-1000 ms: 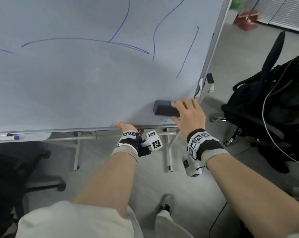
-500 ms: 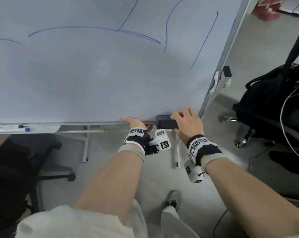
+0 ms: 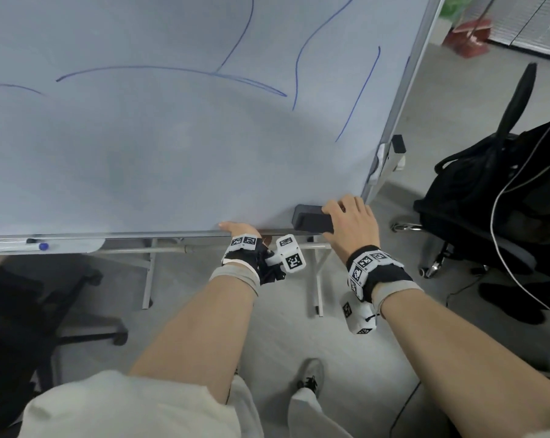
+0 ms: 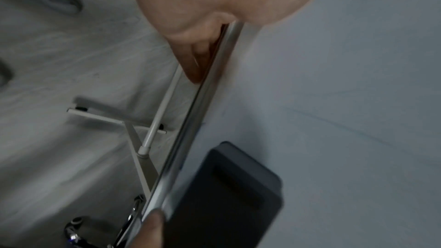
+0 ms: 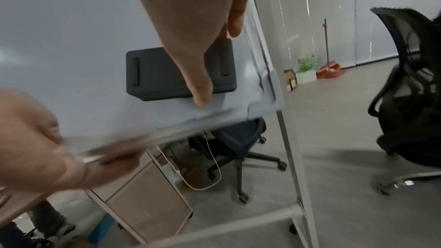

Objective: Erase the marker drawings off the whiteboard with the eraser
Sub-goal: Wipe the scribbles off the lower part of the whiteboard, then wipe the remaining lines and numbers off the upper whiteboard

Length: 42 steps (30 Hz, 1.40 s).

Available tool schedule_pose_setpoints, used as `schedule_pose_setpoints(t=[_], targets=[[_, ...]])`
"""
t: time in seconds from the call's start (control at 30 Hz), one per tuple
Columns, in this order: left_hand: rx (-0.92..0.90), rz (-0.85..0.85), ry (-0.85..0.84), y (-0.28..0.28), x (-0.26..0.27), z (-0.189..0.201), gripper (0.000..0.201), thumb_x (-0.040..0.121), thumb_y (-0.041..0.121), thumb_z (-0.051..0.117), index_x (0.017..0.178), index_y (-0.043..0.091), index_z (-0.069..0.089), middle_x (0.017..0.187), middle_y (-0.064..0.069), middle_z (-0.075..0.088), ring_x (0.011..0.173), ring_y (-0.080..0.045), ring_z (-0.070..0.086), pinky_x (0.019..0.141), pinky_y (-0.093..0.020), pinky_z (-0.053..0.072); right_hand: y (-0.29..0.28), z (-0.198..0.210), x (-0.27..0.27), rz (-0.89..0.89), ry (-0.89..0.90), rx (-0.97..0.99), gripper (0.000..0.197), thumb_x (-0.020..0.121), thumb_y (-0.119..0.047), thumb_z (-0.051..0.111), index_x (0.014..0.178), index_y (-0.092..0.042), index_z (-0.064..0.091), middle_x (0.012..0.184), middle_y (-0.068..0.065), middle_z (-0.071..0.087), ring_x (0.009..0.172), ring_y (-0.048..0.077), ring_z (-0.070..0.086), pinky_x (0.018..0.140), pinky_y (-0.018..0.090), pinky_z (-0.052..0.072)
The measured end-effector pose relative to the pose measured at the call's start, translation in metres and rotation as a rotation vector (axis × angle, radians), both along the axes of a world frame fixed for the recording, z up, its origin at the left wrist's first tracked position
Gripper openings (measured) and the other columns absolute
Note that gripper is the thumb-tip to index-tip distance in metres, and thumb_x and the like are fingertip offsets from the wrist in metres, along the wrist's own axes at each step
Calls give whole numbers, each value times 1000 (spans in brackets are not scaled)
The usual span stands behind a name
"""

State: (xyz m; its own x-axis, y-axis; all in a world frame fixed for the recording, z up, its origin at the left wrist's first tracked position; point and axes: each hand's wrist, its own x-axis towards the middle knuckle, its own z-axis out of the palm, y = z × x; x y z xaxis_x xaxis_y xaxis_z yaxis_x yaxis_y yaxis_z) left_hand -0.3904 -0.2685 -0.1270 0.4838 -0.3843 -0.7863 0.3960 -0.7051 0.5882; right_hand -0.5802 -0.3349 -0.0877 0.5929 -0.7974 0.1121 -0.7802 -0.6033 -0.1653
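The whiteboard (image 3: 172, 159) fills the head view, with blue marker lines (image 3: 172, 69) across its upper part and a long stroke (image 3: 359, 93) near its right edge. A dark grey eraser (image 3: 311, 220) lies flat against the board at the bottom right corner. My right hand (image 3: 352, 222) grips it, thumb (image 5: 198, 82) below and fingers above. The eraser (image 5: 162, 74) shows under that thumb in the right wrist view. My left hand (image 3: 238, 229) holds the board's metal bottom edge (image 4: 205, 101), fingers curled behind it. Faint blue smears (image 4: 346, 125) lie beside the eraser (image 4: 229, 195).
A blue-capped marker (image 3: 14, 247) lies on the tray at the lower left. A black office chair with a bag (image 3: 504, 200) stands close on the right. Another dark chair (image 3: 30, 311) sits at the left. The stand's legs (image 3: 318, 279) and my shoe (image 3: 311, 374) are below.
My right hand has slid the eraser down the board to its bottom right corner. The left hand has kept its hold on the bottom edge.
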Motion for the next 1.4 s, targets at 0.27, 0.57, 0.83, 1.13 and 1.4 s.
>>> schedule_pose_setpoints(t=[0.27,0.57,0.83,1.13,1.4], targets=[[355,-827,-593,23,-3,105,25,91,17,62,104,-2,70,86,-11,57,91,-31,63,84,-33,51,-42,114,22,-41,-363,-229,50,67,-26,80,110,-16,56,104,8,58,95,32,51,83,41,43],[-5,99,-287,1,0,110,57,103,30,34,148,-5,33,150,-24,40,136,-38,44,108,-44,42,-20,103,24,-29,-204,-4,49,71,-41,78,108,-18,55,108,5,55,101,29,52,86,39,40],[-572,-32,-162,-28,-56,236,27,91,33,60,83,8,59,69,-8,61,51,-22,57,46,-23,48,-34,168,11,-83,-442,95,56,69,-43,77,107,-13,47,108,3,49,91,29,56,66,34,44],[-431,-94,-598,-52,-82,256,74,48,70,70,96,14,61,79,-7,73,60,-24,72,62,-40,63,-32,184,-4,-42,-432,-35,46,73,-39,75,101,-11,50,105,5,48,87,27,54,60,33,43],[-398,-122,-706,-83,-81,264,81,41,69,69,99,14,56,86,-4,71,70,-26,72,66,-40,63,-49,180,-11,-11,-444,-207,40,73,-38,76,96,-12,55,97,6,54,95,28,52,55,33,46]])
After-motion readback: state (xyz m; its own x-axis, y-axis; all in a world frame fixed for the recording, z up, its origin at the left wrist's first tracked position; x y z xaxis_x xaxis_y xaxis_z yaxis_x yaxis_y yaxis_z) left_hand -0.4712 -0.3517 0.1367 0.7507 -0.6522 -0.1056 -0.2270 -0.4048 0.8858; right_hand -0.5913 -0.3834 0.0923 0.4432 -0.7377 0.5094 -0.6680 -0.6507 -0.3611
